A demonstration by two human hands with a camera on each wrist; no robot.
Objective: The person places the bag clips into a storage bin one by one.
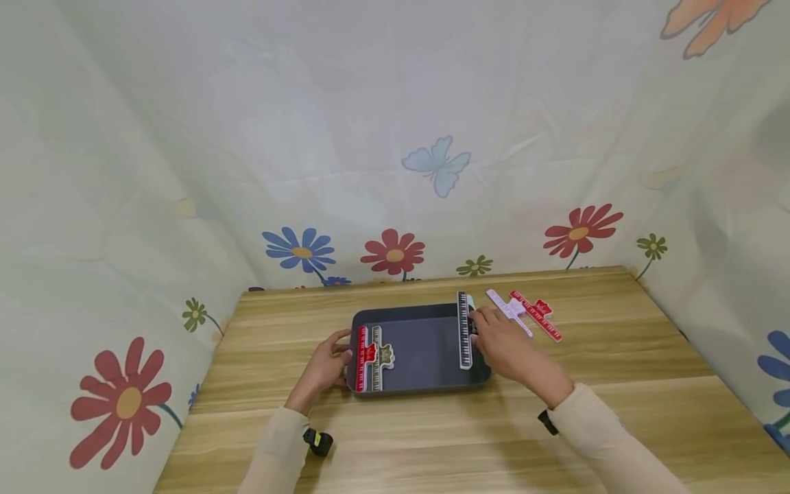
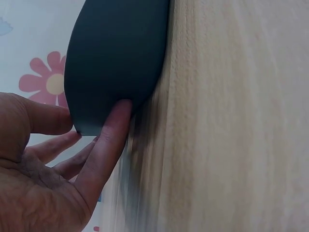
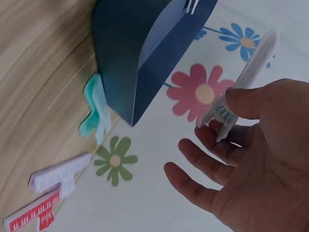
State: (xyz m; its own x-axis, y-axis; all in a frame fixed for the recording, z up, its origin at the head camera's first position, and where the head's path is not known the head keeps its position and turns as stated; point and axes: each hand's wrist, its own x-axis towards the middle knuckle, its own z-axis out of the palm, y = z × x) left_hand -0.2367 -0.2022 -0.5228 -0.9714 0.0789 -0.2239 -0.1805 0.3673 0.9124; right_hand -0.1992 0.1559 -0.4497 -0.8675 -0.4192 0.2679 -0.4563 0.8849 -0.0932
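Observation:
In the head view a dark grey tray (image 1: 420,353) sits on the wooden table. My left hand (image 1: 327,362) holds it at its left end, thumb at the rim and a finger against the outer wall (image 2: 116,53). Between thumb and fingers, my right hand (image 1: 503,343) pinches a black piano-key clip (image 1: 464,333) over the tray's right end. The right wrist view shows that clip's white back (image 3: 256,60) and its spring. Inside the tray at the left, a red piano-key clip (image 1: 361,360) lies beside a dark one with an olive handle (image 1: 376,360).
Right of the tray, a pale lilac clip (image 1: 509,311) and another red clip (image 1: 537,317) lie on the table (image 1: 617,384). A teal clip (image 3: 96,108) is close to the tray's outer wall. Flower-printed cloth (image 1: 345,171) surrounds the table at the back and sides.

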